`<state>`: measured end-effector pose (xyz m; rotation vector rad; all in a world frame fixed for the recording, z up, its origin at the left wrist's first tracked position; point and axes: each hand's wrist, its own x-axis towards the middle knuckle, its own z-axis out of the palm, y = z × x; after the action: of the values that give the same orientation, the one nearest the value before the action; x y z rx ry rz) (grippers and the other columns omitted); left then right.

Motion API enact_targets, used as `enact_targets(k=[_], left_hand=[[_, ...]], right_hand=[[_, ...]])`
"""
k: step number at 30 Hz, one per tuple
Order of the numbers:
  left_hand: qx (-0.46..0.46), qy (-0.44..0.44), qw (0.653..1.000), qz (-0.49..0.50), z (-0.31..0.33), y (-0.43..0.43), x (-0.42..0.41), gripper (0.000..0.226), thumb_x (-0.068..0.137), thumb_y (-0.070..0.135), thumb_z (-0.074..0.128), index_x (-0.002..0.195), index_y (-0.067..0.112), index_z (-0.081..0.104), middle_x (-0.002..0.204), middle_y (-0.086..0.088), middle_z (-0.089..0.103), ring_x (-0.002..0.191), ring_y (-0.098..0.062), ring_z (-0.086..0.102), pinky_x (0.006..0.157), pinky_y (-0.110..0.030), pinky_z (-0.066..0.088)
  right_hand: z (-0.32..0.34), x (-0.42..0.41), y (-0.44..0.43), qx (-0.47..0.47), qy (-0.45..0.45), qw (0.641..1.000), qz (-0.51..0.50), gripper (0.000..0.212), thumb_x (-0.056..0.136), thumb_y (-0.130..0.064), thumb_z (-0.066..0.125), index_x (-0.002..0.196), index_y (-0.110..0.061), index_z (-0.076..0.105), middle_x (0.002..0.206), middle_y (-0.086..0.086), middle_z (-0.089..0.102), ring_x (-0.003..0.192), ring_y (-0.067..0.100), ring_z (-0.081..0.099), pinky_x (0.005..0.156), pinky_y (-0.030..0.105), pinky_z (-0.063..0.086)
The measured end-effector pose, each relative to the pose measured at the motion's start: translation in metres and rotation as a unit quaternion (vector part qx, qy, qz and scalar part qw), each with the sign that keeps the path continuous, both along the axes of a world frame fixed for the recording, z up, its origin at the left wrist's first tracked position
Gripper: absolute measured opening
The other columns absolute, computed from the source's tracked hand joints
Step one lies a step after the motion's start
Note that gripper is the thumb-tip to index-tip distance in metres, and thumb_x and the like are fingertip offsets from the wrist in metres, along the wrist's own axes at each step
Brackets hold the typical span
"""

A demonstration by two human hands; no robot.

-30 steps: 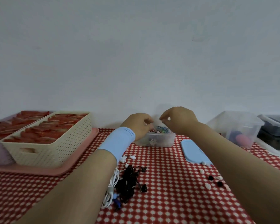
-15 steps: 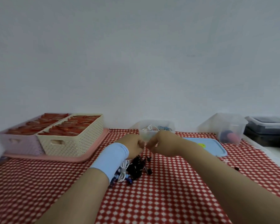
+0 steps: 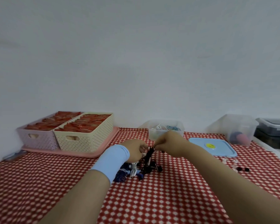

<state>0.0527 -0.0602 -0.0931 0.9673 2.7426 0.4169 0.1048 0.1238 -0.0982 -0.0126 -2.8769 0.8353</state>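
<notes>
Head view, the only one I have. A second ago both hands were up at the rim of the small clear tub (image 3: 153, 135), apparently dropping something in. They have since come back toward me and are now low over the tangle of earphones (image 3: 136, 169), which lies on the checked cloth in front of the tub and a little to its left.

The right hand (image 3: 170, 143) has its fingers curled in, with thumb and forefinger pinching the top of a black cable (image 3: 149, 153). The cable stands up taut from the tangle, its lower end buried in the heap.

The left hand (image 3: 134, 151), with a blue wristband (image 3: 113, 160) behind it, sits just left of that cable with its fingers bent down onto the heap. I cannot tell whether it grips a strand or only steadies the pile.

I read this as the last piece being filed in the tub and the next one just picked out. It looks knotted with the others, so pulling it free may drag the whole heap along.

To the tub's right lies its blue lid (image 3: 220, 151), and nearer me than the lid are loose ear tips (image 3: 240, 168). Well left of the tub stands a cream basket (image 3: 87, 138).
</notes>
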Motion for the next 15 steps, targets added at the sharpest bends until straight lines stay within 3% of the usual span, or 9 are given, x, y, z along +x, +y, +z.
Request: enact_targets(k=[3, 6, 8, 10, 12, 15], left_hand=[[0.062, -0.031, 0.998, 0.006, 0.002, 0.009, 0.005, 0.044, 0.094, 0.008, 0.043, 0.128, 0.028, 0.063, 0.129, 0.003, 0.063, 0.116, -0.017, 0.058, 0.101, -0.033, 0.045], [0.139, -0.068, 0.988, 0.010, 0.002, 0.013, 0.009, 0.029, 0.097, 0.033, 0.053, 0.123, 0.027, 0.063, 0.118, 0.006, 0.065, 0.106, -0.014, 0.060, 0.087, -0.029, 0.045], [0.183, -0.087, 0.979, 0.007, 0.000, 0.014, 0.009, 0.038, 0.089, 0.042, 0.065, 0.124, 0.027, 0.062, 0.120, 0.007, 0.065, 0.109, -0.012, 0.061, 0.095, -0.030, 0.047], [0.216, -0.075, 0.973, 0.022, -0.002, 0.015, 0.006, 0.038, 0.084, 0.031, 0.073, 0.120, 0.030, 0.062, 0.125, 0.006, 0.063, 0.110, -0.015, 0.062, 0.098, -0.034, 0.050], [0.235, -0.052, 0.969, 0.046, 0.000, 0.016, 0.003, 0.042, 0.081, 0.019, 0.073, 0.121, 0.031, 0.063, 0.128, 0.007, 0.061, 0.108, -0.012, 0.062, 0.090, -0.027, 0.052], [0.246, -0.037, 0.968, 0.040, 0.006, 0.022, 0.004, 0.038, 0.085, 0.017, 0.069, 0.120, 0.030, 0.064, 0.122, 0.009, 0.062, 0.098, -0.009, 0.066, 0.087, -0.029, 0.054]], right_hand=[[0.006, 0.006, 0.007, -0.100, 0.024, 0.995, -0.001, 0.019, 0.090, -0.012, 0.070, 0.079, -0.025, 0.075, 0.082, 0.000, 0.076, 0.079, 0.018, 0.072, 0.071, 0.027, 0.058], [0.008, 0.010, 0.010, -0.186, 0.029, 0.982, -0.006, 0.016, 0.092, -0.006, 0.066, 0.082, -0.016, 0.074, 0.082, 0.006, 0.077, 0.075, 0.020, 0.074, 0.069, 0.032, 0.061], [0.008, 0.012, 0.011, -0.232, 0.038, 0.972, -0.019, 0.012, 0.093, -0.006, 0.065, 0.085, -0.011, 0.073, 0.081, 0.007, 0.076, 0.071, 0.020, 0.074, 0.069, 0.035, 0.062], [0.009, 0.013, 0.012, -0.259, 0.040, 0.965, -0.029, 0.009, 0.094, -0.009, 0.064, 0.089, -0.009, 0.072, 0.083, 0.007, 0.076, 0.068, 0.020, 0.073, 0.065, 0.035, 0.061], [0.012, 0.015, 0.016, -0.250, 0.030, 0.967, -0.035, 0.009, 0.095, -0.011, 0.063, 0.095, -0.007, 0.071, 0.083, 0.006, 0.074, 0.065, 0.020, 0.071, 0.061, 0.034, 0.059], [0.016, 0.022, 0.030, -0.201, -0.015, 0.978, -0.043, 0.013, 0.095, -0.018, 0.066, 0.098, -0.006, 0.071, 0.085, 0.009, 0.074, 0.062, 0.019, 0.070, 0.055, 0.030, 0.056]])
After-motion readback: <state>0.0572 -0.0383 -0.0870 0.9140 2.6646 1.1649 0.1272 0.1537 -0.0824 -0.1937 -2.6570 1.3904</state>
